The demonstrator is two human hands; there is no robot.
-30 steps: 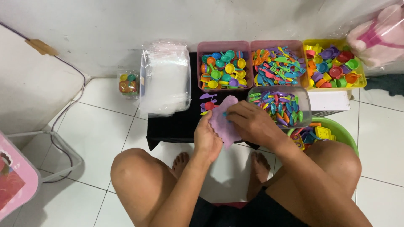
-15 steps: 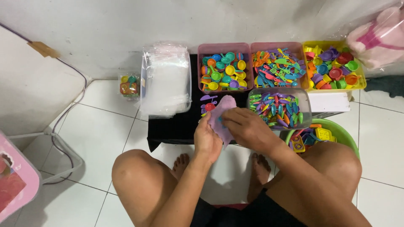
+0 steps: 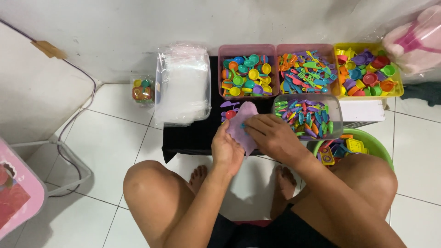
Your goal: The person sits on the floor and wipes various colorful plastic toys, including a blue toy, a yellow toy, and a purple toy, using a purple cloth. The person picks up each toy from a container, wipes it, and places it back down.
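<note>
Scanning from the left, we find a small clear packet of coloured toy pieces (image 3: pixel 141 89) on the floor by the wall, then a stack of clear plastic bags (image 3: pixel 183 85) laid flat, presumably so that single bags can be taken off the top. Next comes a black cloth (image 3: pixel 190 135) spread on the tiles, which keeps loose pieces, such as the small purple and red ones (image 3: pixel 229 110), visible and contained.

At centre, our left hand (image 3: pixel 227 151) is closed on the lower edge of the pale purple pouch (image 3: pixel 241 121), thumb on top, holding it tilted up above the cloth. Our right hand (image 3: pixel 271 133) pinches the same pouch at its right side, fingertips together around a small blue-green piece; whether that piece is inside we cannot tell. The pouch looks thin, soft and translucent lilac, slightly creased.

Further right, sorted bins stand within reach: a pink bin of cups (image 3: pixel 248 73), a pink bin of utensils (image 3: pixel 305 69), a clear tub of utensils (image 3: pixel 308 117), a yellow bin (image 3: pixel 370 69) and a green basin (image 3: pixel 367 144)
</note>
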